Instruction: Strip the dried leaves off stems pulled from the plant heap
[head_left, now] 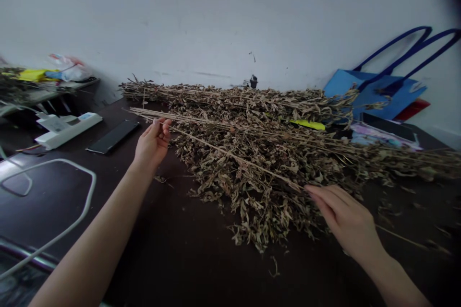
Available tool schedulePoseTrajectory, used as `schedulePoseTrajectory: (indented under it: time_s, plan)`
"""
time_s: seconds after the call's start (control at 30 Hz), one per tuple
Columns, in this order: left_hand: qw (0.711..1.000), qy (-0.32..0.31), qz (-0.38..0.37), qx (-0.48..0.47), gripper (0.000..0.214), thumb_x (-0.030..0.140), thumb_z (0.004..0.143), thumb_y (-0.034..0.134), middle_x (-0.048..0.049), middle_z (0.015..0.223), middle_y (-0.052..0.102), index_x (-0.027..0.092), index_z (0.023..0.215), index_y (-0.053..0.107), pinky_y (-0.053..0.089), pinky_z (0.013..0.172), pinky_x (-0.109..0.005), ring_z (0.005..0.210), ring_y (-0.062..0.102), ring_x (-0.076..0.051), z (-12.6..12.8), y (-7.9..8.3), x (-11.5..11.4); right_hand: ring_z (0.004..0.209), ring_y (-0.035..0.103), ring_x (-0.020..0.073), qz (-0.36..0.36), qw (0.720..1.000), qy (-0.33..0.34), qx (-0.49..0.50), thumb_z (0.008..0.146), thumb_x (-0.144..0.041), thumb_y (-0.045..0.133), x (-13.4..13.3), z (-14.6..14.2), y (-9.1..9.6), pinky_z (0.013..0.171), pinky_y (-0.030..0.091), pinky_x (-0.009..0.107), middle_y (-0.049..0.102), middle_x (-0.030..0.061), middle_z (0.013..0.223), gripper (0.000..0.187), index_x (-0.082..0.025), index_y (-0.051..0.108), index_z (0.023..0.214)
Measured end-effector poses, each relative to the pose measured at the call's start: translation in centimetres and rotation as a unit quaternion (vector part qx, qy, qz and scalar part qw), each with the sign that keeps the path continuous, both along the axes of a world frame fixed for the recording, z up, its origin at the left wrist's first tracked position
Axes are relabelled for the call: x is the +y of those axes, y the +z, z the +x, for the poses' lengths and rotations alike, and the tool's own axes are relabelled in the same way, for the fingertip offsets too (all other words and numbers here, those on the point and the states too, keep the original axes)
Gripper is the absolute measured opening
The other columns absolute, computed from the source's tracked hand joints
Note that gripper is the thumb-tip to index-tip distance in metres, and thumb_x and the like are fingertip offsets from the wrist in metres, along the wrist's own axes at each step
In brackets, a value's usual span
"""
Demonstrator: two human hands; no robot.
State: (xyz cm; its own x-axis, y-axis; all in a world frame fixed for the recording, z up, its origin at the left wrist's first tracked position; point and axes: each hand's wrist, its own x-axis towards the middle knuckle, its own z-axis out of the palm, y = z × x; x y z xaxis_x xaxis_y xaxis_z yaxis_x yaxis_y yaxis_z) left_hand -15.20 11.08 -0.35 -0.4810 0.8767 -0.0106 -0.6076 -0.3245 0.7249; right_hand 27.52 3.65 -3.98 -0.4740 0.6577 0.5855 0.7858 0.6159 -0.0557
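A large heap of dried leafy stalks lies across a dark table. My left hand pinches the bare end of one long thin stalk at the heap's left side. That stalk runs diagonally down to my right hand, whose fingers are closed round it near the leafy part at the heap's front right edge. Both forearms reach in from the bottom of the view.
A black phone and a white power strip with a white cable lie at the left. A blue bag with long handles leans on the white wall at the back right, above papers. Loose leaf bits dot the table.
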Motion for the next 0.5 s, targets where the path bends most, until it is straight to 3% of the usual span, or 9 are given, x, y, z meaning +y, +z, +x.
schedulePoseTrajectory:
  time_s: [0.27, 0.4, 0.5]
  plan:
    - [1.000, -0.001, -0.030, -0.007, 0.036, 0.009, 0.094, 0.034, -0.0026, 0.070, 0.068, 0.012, 0.067, 0.056, 0.051, 0.055, -0.005, 0.054, 0.062, -0.001, 0.8, 0.6, -0.2, 0.081, 0.060, 0.0171, -0.009, 1.000, -0.002, 0.000, 0.089, -0.020, 0.047, 0.0, 0.1, 0.1, 0.075, 0.045, 0.029, 0.063, 0.0051, 0.088, 0.020, -0.018, 0.059, 0.105]
    - [0.997, -0.020, -0.048, 0.064, 0.038, 0.008, 0.094, 0.033, -0.0040, 0.067, 0.068, 0.011, 0.065, 0.058, 0.051, 0.053, -0.007, 0.054, 0.061, -0.003, 1.1, 0.2, -0.3, 0.080, 0.060, 0.0166, -0.001, 1.000, -0.004, 0.002, 0.089, -0.019, 0.048, 0.0, 0.1, 0.3, 0.075, 0.045, 0.028, 0.063, 0.0047, 0.088, 0.019, -0.018, 0.060, 0.103]
    - [0.983, -0.069, -0.072, 0.156, 0.027, 0.011, 0.088, 0.046, -0.0075, 0.067, 0.070, 0.009, 0.068, 0.063, 0.049, 0.047, -0.012, 0.051, 0.061, -0.007, 2.0, 0.1, -0.9, 0.079, 0.060, 0.0164, 0.006, 1.000, -0.009, 0.005, 0.089, -0.020, 0.048, 0.1, 0.2, 0.5, 0.075, 0.045, 0.028, 0.063, 0.0044, 0.088, 0.018, -0.019, 0.060, 0.103]
